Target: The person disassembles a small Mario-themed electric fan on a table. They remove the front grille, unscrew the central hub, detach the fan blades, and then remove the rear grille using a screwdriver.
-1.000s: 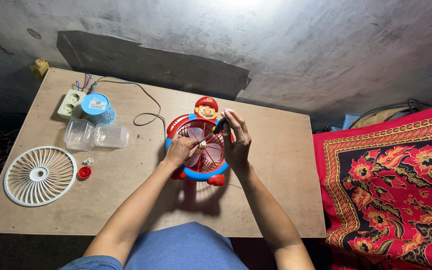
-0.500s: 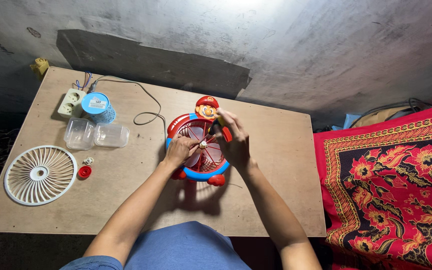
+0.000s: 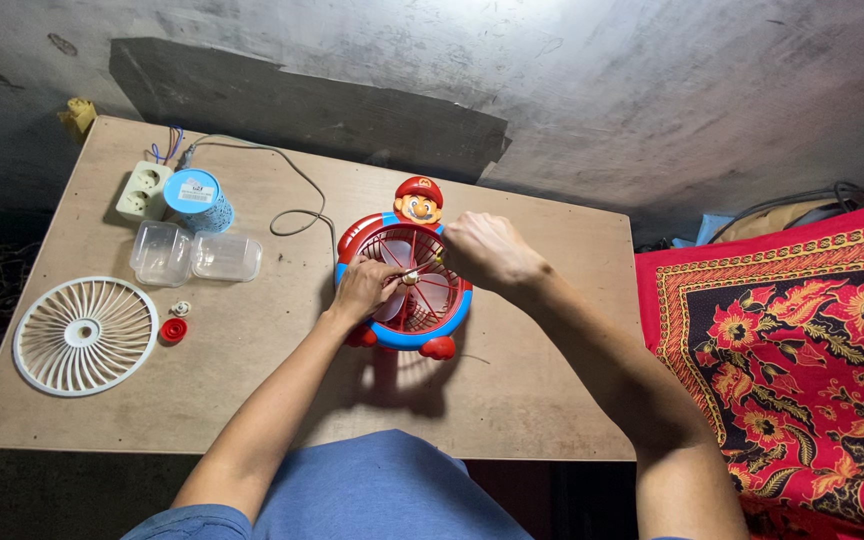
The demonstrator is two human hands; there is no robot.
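A small red and blue toy fan (image 3: 407, 335) with a cartoon figure's head (image 3: 418, 200) on top lies face up in the middle of the wooden table (image 3: 552, 380). Its front cover is off, so the pale blades and the red rear grille show. My left hand (image 3: 362, 288) pinches a blade beside the centre hub (image 3: 410, 277). My right hand (image 3: 487, 250) is closed in a fist over the fan's upper right rim. It grips a thin screwdriver whose shaft reaches down-left to the hub.
At the table's left lie a white round fan grille (image 3: 85, 336), a red cap (image 3: 172, 330) and a small white piece (image 3: 181, 309). Behind them are two clear plastic tubs (image 3: 160, 253), a blue cup (image 3: 198, 200), a white power socket (image 3: 144, 192) and a grey cable (image 3: 297, 200). A red patterned cloth (image 3: 802, 330) is on the right.
My right hand has turned over from upright open fingers into a fist and lowered the screwdriver's tip to the hub. My left hand stays on the blade. The view shifted slightly.
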